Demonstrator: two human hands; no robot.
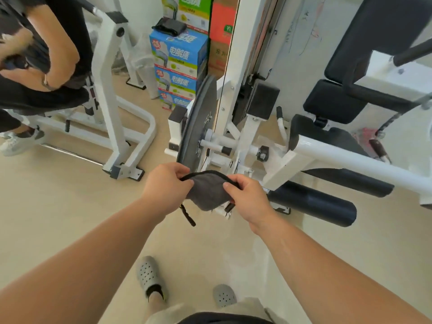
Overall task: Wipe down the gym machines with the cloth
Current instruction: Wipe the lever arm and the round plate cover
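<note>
A dark grey cloth (205,192) with a black hem hangs between my two hands in front of me. My left hand (164,185) pinches its left edge and my right hand (245,195) pinches its right edge. Just behind the cloth stands a white gym machine (332,155) with a grey weight plate (198,127) on its side, black padded seat and back cushions (334,106) and black foam rollers (313,202). A second white machine (109,90) stands at the left. The cloth touches neither machine.
Another person sits on the left machine, arm (53,59) and white shoe (18,141) in view. Stacked blue and green cartons (180,64) and an orange box (223,26) stand against the back wall. Beige floor (70,206) lies around my grey clogs (149,277).
</note>
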